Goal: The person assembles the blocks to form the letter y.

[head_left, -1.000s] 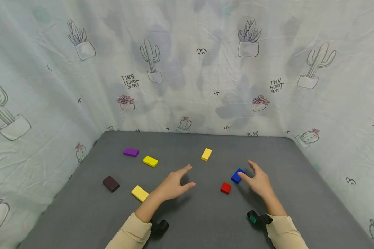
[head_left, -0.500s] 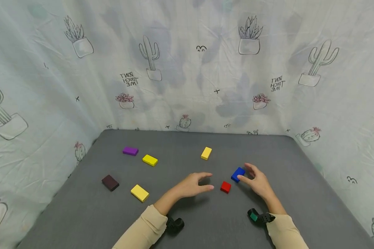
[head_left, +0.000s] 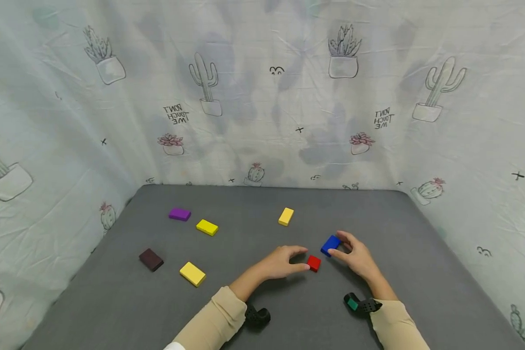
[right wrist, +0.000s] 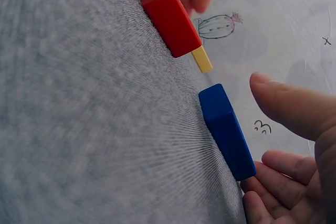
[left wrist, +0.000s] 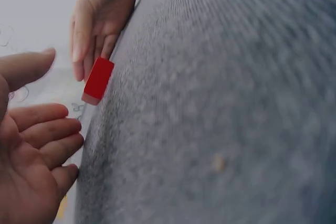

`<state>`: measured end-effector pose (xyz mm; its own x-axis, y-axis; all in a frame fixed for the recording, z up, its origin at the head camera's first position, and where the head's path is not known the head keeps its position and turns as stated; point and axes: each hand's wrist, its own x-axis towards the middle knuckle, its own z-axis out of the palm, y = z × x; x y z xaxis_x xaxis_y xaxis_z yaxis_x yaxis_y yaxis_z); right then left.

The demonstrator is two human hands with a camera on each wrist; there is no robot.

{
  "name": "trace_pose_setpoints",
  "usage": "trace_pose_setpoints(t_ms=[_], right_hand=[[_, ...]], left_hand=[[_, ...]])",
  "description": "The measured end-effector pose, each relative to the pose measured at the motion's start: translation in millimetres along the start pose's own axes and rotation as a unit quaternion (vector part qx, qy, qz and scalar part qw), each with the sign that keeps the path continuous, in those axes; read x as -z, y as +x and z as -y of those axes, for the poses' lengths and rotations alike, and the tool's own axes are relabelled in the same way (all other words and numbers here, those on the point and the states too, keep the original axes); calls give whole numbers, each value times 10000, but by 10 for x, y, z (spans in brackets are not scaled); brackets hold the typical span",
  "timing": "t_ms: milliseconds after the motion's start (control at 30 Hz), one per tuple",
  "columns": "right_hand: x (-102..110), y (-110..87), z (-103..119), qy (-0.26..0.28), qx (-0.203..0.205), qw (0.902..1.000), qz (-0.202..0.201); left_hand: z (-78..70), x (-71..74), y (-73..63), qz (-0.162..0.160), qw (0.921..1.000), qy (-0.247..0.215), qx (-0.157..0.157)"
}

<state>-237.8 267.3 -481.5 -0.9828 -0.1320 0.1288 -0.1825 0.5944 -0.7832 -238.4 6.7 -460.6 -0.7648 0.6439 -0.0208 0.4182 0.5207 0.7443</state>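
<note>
A small red block [head_left: 314, 263] lies on the grey table, just ahead of the left hand's [head_left: 282, 262] spread thumb and fingers. In the left wrist view a gap separates the left hand [left wrist: 39, 145] from the red block [left wrist: 98, 81]. Farther right lies a blue block [head_left: 330, 246], with the right hand [head_left: 358, 256] beside it, thumb and fingers apart around its near right side. The right wrist view has the thumb lifted off the blue block [right wrist: 227, 132], while the fingers are close to its far end; whether they touch it I cannot tell.
Yellow blocks [head_left: 207, 227] lie on the left and at the back middle [head_left: 286, 217]. A purple block [head_left: 180, 214] and a dark brown block [head_left: 151, 260] are at the left. A cactus-print curtain [head_left: 245, 97] hangs around the table [head_left: 113, 301].
My left hand has moved right, from near the table's middle to beside the red block. The right hand has shifted slightly around the blue block. The blocks stay in place.
</note>
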Motion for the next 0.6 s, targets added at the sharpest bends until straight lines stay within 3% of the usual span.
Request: trace_pose_setpoints(t_ms=[600], right_hand=[[-1,27,19,-277,-196,9993,177]], left_hand=[[-24,-148,29,-292,9982,521,-20]])
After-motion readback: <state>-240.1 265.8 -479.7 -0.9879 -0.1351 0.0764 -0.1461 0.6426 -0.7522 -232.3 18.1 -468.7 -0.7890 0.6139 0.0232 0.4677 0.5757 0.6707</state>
